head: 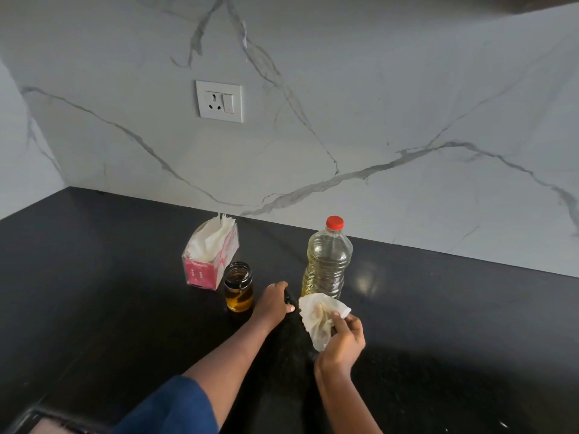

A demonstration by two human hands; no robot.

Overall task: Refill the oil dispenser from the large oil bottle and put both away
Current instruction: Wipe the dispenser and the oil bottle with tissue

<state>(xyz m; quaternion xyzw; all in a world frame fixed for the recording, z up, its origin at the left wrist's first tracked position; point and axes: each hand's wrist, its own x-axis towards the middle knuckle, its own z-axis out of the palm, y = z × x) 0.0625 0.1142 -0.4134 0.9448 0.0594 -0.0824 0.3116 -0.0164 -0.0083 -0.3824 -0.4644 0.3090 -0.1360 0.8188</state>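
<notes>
A crumpled tissue (318, 314) is being pinched between the thumb and curled fingers of the right hand (343, 338). A small dark object (289, 299) is being gripped in the curled fingers of the left hand (274, 303) — probably the dispenser's top, though against the black worktop (94, 277) it cannot be told for certain. The hands are being held close together just above that worktop, and the step in hand is judged to be the wiping of oil from the piece. For a clean result, the piece is best turned slowly inside the tissue, with a dry fold being brought round each time, so that no film is being carried back onto the jar's neck.

Just beside the left hand the oil dispenser (238, 286) is standing upright and open-mouthed, with oil lying only in its lower part. Behind the tissue the large oil bottle (327, 267) is standing upright with its red cap (335, 223) on. Neither is yet put away.

Behind the dispenser a pink tissue box (210, 261) is lying with sheets poking out, and a wall socket (219, 101) is set in the marble above. The open dispenser is being risked most — a careless turn of the left wrist could tip it.
</notes>
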